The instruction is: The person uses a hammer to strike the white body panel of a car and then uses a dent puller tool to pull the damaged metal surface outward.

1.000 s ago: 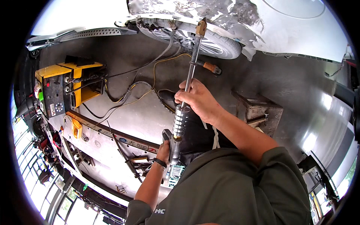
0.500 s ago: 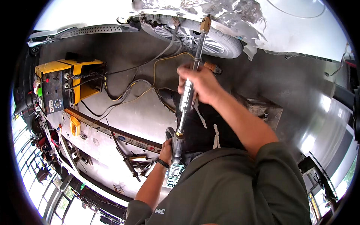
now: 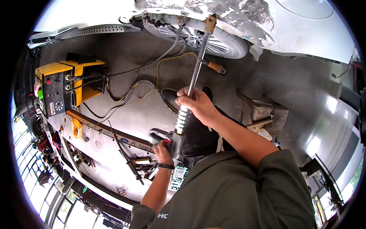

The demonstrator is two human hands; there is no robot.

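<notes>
A slide hammer dent puller reaches from near my body up to the white car's scraped panel. Its brass-coloured head meets the panel edge above the wheel. My right hand is closed around the upper end of the ribbed sliding weight, which sits low on the rod, close to the handle. At the bottom end my left hand grips the dark pistol-like handle; its fingers are partly hidden.
A yellow spot welder stands at left, its cables crossing the floor. Below the wheel lies an orange grinder-like tool. A worn wooden stool is at right. Metal bars and tools lie at lower left.
My right hand and the sliding weight have come down the rod toward the handle. My left hand and the handle have shifted slightly left; the head stays at the panel.
</notes>
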